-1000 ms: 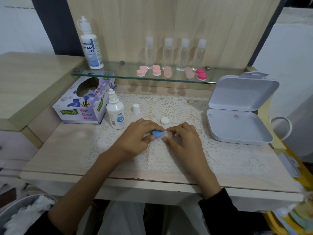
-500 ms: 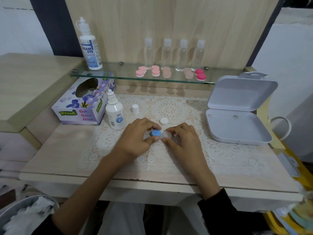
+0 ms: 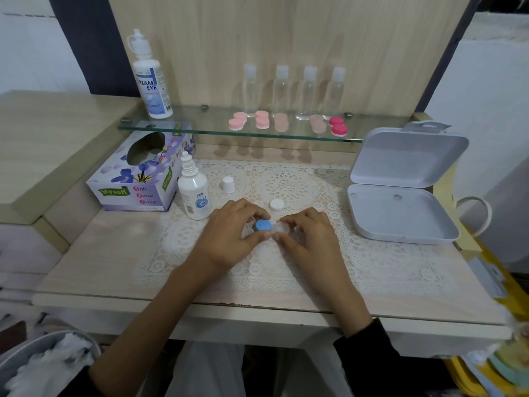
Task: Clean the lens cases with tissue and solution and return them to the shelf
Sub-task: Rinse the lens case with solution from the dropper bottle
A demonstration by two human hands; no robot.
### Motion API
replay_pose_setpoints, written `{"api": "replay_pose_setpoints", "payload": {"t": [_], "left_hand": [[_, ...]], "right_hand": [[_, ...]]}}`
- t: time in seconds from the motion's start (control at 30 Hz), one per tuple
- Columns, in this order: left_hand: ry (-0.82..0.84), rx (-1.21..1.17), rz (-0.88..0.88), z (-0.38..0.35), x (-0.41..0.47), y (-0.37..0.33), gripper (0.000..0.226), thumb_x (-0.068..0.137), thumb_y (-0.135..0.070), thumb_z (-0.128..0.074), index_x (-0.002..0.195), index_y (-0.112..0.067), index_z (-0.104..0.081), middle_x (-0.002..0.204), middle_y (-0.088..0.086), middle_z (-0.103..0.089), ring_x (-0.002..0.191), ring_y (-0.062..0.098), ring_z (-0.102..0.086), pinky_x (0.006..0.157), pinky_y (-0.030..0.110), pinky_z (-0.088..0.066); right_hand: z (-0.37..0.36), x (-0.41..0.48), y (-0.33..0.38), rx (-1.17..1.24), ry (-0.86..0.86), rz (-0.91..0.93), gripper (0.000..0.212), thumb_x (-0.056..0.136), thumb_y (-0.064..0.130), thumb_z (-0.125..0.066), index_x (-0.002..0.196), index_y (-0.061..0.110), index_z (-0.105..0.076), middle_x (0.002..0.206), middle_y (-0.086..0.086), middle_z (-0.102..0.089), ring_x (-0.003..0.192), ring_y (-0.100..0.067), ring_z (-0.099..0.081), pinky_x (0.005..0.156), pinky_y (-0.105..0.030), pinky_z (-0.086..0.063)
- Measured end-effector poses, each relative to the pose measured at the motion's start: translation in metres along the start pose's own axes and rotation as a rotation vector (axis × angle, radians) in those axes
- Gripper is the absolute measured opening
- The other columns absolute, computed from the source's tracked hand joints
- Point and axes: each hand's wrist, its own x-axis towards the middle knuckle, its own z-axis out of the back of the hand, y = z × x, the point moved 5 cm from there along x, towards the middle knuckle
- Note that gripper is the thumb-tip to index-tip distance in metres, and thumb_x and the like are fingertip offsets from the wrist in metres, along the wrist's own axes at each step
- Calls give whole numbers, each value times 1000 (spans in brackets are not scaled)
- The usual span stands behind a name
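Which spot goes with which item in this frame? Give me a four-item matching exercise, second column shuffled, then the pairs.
Column 1
1. large solution bottle
2. small dropper bottle
3. blue cap
4. white box

Column 2
a. open, at the table's right end
b. on the glass shelf
c. pinched by the left hand, on the lens case the right hand holds
d. on the lace mat beside the tissue box

Pairs: 1-b, 2-d, 3-c, 4-a

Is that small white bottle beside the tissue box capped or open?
Open. The small bottle shows its bare nozzle, and a small white cap stands on the lace mat beside it.
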Motion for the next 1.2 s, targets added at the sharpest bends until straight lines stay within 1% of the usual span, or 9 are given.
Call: {"api": "replay_pose_setpoints", "payload": {"t": [0.17,0.37,0.5,0.63,0.77,0.83,0.93,1.0,1.2], "left_hand": [[50,-39,-87,-4,-1,-1,30,78,-21,-61,106,-31,-65,106,-19,-60,104,9,-53,92,48,-42],[-35,-44,-4,2,-1,-2,42,75,-49,-63,109,-25,-64,108,-10,-58,104,7,-52,93,30,-43],[-26,-8,32,1,0,0,45,72,-60,-55,102,-28,-65,98,-14,-60,96,6,-52,89,34,-43],[-10,-34,-6,-1,0,0,31,78,-40,-58,104,-27,-67,102,-16,-62,99,8,-53,91,43,-43],[59,-40,-94,-3,1,0,30,80,-25,-57,108,-29,-67,107,-20,-62,105,9,-53,92,46,-42],[37,-41,-83,-2,0,1,32,80,-36,-58,111,-29,-65,109,-19,-61,106,8,-52,93,43,-43],[-29,10,-20,2,1,1,53,72,-61,-56,112,-27,-63,109,-15,-58,102,4,-50,91,28,-42],[-29,40,3,3,1,0,53,70,-63,-59,107,-26,-65,102,-13,-58,97,4,-49,85,23,-39],[23,6,-37,0,3,0,31,77,-38,-59,105,-27,-67,101,-19,-59,98,6,-52,91,42,-42]], "right_hand": [[0,0,0,10,-3,-1,22,85,26,-70,104,16,-70,92,8,-52,94,-10,-43,75,-13,-31],[0,0,0,3,-10,2,26,85,28,-71,107,14,-70,93,7,-53,95,-10,-44,77,-13,-32],[0,0,0,3,-4,-3,28,85,31,-71,108,14,-70,95,6,-55,95,-10,-44,77,-13,-32],[1,0,2,13,-10,-4,26,85,28,-71,107,15,-70,94,6,-55,94,-10,-44,77,-13,-32],[0,0,1,7,-7,-11,24,85,27,-70,106,16,-70,95,6,-55,95,-11,-43,77,-14,-32],[0,-1,2,8,-8,-10,24,85,27,-70,106,16,-70,95,6,-55,95,-11,-44,77,-14,-32],[0,0,1,8,-3,-11,27,85,30,-71,108,16,-70,96,5,-56,96,-11,-44,79,-16,-35],[-1,0,0,1,-4,-8,28,85,31,-71,108,15,-70,97,5,-56,96,-11,-44,78,-16,-34],[0,0,1,6,-5,-5,26,85,28,-71,107,15,-70,95,6,-55,95,-10,-43,78,-12,-31]]}}
